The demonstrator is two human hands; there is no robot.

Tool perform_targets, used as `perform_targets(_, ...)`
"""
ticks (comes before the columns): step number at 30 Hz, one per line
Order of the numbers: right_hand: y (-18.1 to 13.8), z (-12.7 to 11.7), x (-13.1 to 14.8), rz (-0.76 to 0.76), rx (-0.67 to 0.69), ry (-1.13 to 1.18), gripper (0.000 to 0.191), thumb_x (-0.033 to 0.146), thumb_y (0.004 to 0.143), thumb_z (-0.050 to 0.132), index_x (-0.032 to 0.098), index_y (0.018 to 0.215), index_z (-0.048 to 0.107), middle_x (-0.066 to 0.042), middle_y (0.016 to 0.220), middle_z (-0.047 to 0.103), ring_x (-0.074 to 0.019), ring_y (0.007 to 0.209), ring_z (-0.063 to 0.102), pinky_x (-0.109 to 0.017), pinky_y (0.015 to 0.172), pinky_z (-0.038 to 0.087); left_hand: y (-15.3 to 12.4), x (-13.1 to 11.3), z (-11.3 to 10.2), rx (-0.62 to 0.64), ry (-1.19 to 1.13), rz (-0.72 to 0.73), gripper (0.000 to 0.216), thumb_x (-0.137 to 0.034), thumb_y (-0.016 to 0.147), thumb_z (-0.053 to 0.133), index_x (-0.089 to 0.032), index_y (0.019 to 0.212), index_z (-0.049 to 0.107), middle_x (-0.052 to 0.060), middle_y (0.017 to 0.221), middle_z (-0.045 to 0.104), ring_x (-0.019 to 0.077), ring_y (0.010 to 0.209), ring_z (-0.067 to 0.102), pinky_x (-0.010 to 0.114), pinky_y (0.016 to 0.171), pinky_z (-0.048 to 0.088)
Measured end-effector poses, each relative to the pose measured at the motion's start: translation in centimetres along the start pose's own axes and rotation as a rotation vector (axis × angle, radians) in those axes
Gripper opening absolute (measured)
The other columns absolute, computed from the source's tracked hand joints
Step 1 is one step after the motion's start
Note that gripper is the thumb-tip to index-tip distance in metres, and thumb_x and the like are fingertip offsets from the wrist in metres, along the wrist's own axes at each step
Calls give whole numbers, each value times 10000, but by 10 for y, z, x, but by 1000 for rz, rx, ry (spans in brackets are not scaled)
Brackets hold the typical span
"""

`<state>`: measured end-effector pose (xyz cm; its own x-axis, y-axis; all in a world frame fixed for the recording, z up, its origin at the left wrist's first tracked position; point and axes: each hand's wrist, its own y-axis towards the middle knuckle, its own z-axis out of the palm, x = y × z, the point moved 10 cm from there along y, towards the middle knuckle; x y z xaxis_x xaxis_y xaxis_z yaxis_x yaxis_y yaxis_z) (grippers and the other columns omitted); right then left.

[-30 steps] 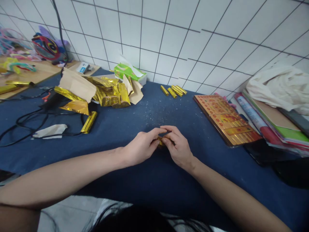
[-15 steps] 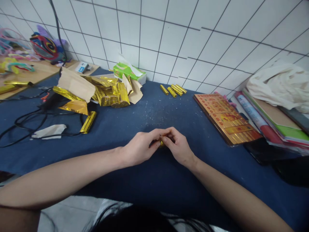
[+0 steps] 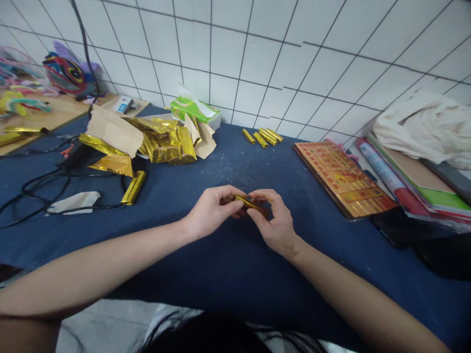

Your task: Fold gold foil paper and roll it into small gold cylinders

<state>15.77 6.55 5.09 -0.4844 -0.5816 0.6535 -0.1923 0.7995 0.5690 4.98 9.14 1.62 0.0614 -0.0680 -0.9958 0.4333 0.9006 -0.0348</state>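
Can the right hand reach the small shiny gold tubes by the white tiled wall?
Probably yes: nothing seems to stand between the right hand and those small shiny gold tubes, though it is busy holding a slim shiny gold piece.

Dim-to-medium cool indoor light, wide-angle warp, mild softness.
Light source out of frame; white tiled wall brightest, near side of blue desk falls into dark shadow. Glints on crumpled gold foil, sheen on red-gold packet. Tile lines splay toward the edges; toys at far left blurry; gold strip soft, fine detail lost.
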Motion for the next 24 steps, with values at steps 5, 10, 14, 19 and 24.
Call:
perform_targets(5,0,-2,-27,201,-30,145,348,308,775,604,232,1097,499,-44,959,619,-168,853,615,-344,776,515,5,-2,-14,-94,-219,0,203,-187,713,621,-105,895,581,34,756,668,145,718,656,275,684,528)
perform_targets(10,-1,2,-29,226,6,166,219,308,798,577,217,997,576,-23,882,645,-143,732,628,-311,702,524,6,-1,-14,-87,-205,-11,203,-186,696,647,-97,870,593,34,740,665,137,678,649,251,628,522)
perform_targets(14,-1,4,-25,236,9,207,163,290,803,573,203,938,596,-1,772,642,-119,618,610,-274,605,517,5,1,-15,-114,-169,-34,172,-192,683,665,-93,815,616,31,682,662,129,634,640,226,578,506)
perform_targets(19,-2,4,-22,221,-1,225,114,257,819,552,207,900,614,12,734,637,-104,577,601,-249,561,504,4,2,-16,-128,-195,-46,163,-229,697,665,-95,782,630,34,678,666,123,603,637,216,559,498)
perform_targets(24,-1,3,-19,189,-4,195,114,242,816,554,214,905,620,16,751,636,-100,588,597,-253,578,501,5,8,-14,-96,-224,-78,228,-244,701,666,-112,884,636,40,736,685,132,632,650,235,591,513)
